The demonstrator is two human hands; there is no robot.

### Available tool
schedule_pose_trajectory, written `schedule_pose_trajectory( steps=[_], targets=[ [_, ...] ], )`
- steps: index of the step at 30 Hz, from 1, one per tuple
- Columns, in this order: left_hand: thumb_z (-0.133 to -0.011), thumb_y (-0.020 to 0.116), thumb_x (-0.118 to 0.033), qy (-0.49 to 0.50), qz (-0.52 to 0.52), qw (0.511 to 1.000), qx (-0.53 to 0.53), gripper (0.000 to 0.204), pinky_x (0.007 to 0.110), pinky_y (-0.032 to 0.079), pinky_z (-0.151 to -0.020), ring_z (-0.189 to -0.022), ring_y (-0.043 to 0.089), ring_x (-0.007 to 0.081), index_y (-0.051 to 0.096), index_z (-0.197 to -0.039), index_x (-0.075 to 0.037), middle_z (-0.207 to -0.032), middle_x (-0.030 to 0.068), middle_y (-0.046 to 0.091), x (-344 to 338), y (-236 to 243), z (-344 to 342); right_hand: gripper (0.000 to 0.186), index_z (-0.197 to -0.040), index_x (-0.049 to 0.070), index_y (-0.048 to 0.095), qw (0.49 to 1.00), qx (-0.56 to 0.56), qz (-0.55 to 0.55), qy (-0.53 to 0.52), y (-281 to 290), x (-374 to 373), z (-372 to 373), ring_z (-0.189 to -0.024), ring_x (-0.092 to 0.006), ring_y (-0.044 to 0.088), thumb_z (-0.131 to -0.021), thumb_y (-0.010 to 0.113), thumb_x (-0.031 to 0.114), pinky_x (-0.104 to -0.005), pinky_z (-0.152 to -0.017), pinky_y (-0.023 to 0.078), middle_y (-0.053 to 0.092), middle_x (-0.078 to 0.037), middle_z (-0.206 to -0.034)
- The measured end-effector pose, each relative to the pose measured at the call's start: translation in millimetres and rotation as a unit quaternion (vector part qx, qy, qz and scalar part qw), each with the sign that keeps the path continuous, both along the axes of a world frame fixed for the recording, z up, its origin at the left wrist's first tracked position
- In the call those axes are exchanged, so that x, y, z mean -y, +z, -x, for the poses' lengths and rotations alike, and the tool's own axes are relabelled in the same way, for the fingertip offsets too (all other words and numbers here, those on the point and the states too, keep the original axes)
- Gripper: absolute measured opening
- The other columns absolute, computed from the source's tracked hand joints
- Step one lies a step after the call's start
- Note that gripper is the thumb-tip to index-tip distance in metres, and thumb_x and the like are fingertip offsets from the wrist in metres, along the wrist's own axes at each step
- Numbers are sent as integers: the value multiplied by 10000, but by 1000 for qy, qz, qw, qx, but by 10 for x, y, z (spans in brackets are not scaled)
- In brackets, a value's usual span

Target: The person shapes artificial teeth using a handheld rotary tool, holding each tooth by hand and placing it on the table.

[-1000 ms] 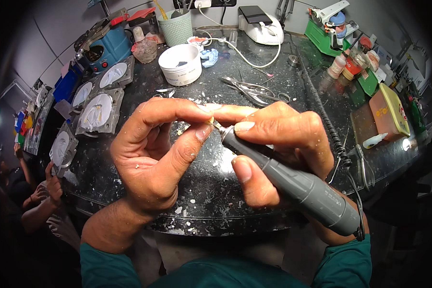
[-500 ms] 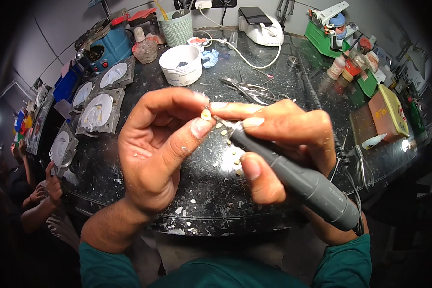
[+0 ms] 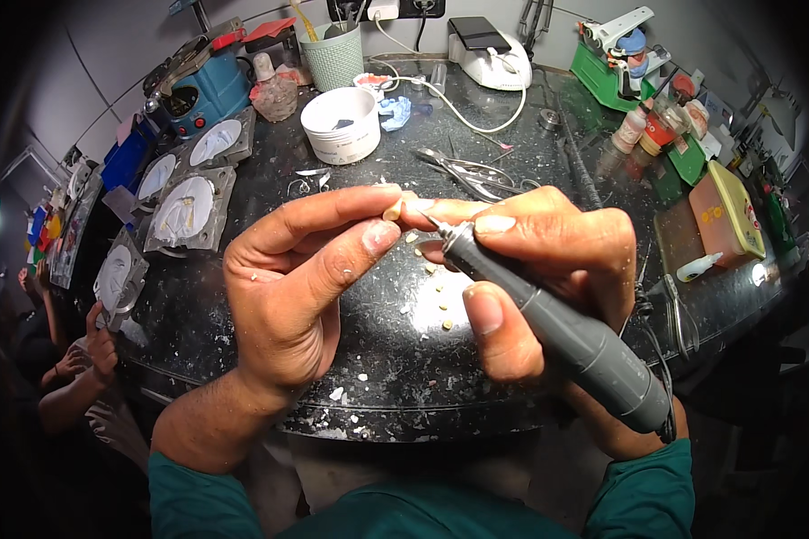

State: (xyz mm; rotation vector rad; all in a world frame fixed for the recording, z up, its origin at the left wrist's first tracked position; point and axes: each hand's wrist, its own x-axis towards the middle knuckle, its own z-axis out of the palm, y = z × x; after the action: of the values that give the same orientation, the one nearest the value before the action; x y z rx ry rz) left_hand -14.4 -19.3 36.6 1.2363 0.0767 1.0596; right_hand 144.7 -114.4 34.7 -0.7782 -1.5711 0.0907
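Over a dark speckled worktop (image 3: 395,359), the left hand (image 3: 288,287) pinches a small tooth-like piece (image 3: 392,211) at its fingertips; the right hand (image 3: 539,269), just right of it, grips a grey handpiece (image 3: 557,332) whose tip touches the piece.

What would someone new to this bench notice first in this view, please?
At the centre, the left hand pinches a small pale tooth-like piece between thumb and forefinger, while the right hand holds a grey rotary handpiece with its tip at that piece. Beneath them lies a dark, speckled worktop strewn with pale chips, with a white round tub behind and grey plaster-filled moulds to the left.
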Motion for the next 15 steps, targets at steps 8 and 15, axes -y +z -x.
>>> schedule_pose_trajectory(
  steps=[8,15],
  targets=[
    [-877,603,46,-12,-32,999,-21,251,334,535,-947,-1035,668,240,629,-1126,36,-1067,184,684,-61,-33,33,339,-1144,29,425,1000,4,-8,13,1,-12,18,-956,-267,669,-909,659,99,-381,-863,565,629,-301,-1098],
    [-870,633,65,-50,90,995,-7,199,334,545,-903,-943,692,215,666,-1066,44,-995,176,711,-11,14,39,334,-1141,25,426,1000,25,7,-2,36,6,20,-1007,-277,658,-903,655,76,-387,-888,554,621,-304,-1113]
  ],
)
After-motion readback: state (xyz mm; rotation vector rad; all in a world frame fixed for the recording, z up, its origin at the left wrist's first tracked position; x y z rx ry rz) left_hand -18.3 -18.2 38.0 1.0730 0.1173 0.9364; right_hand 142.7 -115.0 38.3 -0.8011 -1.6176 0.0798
